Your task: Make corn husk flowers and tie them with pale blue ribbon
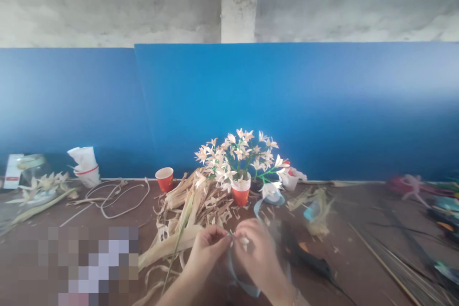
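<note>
My left hand (210, 247) and my right hand (255, 248) meet low in the middle, thumbs and fingers pinched together. A pale blue ribbon (232, 267) hangs from between them, and its upper end appears to be in the left fingertips. Small white petals (245, 243) show among the curled fingers of the right hand; the rest of that flower is covered. Beyond the hands, a red and white paper cup (240, 195) holds a bunch of white flowers (239, 152) on green stems. Dry corn husks (190, 196) lie beside my left hand.
A black glue gun (304, 253) lies just right of my right hand, its cord running forward. Another red cup (164, 180) and a white cable (107, 203) are at left. Thin sticks (390, 263) lie at right. A blue partition (229, 91) closes the back.
</note>
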Tool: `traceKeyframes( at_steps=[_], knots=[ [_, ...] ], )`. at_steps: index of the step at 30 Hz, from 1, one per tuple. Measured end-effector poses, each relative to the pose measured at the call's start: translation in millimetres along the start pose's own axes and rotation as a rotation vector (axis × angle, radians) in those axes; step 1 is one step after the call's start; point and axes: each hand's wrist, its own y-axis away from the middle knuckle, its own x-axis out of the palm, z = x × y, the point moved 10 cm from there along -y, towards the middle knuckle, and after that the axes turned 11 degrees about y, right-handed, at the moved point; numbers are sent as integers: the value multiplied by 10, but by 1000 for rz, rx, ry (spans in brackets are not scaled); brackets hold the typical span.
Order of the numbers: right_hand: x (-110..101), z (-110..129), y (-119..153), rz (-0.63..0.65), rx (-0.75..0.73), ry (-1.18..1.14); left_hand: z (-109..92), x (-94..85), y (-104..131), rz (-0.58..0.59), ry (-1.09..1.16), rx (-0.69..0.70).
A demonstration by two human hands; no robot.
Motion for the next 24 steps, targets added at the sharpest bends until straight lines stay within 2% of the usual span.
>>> traceKeyframes(
  at_steps=[7,10,12,17,20,22,24],
  knots=[
    [466,-396,104,361,438,-537,-87,50,29,44,33,9],
    [610,-426,218,496,607,-747,-84,55,49,56,46,-7],
    [624,-376,252,544,653,-838,-61,64,58,77,69,-27],
    [593,-301,275,552,719,-913,-44,68,67,96,45,-31],
    [625,-368,290,555,726,-784,-85,61,65,82,-50,11],
    [565,-416,227,489,642,-600,-112,35,51,58,-112,47],
    [387,-352,94,337,448,-396,-134,-3,28,28,-168,86]
  ],
)
